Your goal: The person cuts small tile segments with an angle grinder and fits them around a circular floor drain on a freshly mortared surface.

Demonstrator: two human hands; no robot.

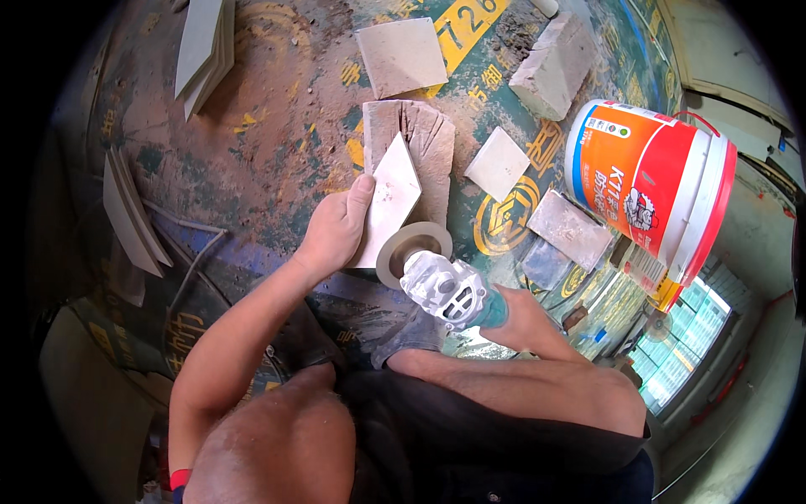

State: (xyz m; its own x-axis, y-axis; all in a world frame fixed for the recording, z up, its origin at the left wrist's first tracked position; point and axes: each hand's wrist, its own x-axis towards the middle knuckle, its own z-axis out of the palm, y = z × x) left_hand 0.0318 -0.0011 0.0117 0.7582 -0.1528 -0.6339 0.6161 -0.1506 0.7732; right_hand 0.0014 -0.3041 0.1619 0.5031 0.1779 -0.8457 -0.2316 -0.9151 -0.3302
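The person's left hand (334,225) pinches a pale, angular tile (391,186) along its left side, thumb on top. The right hand (522,323) is wrapped around a teal and silver angle grinder (453,294), its disc (390,267) at the tile's lower right edge; whether they touch cannot be told. The tile lies between the hands, partly over a scored block (435,155). Just right of it sits a small square tile (497,164), with a larger square tile (401,57) beyond the block. Yellow characters, digits and a round emblem mark the dusty green floor sheet (541,164). Farther right, a bucket (655,181) bears an orange, red and blue label with lettering and a cartoon figure; its contents are hidden.
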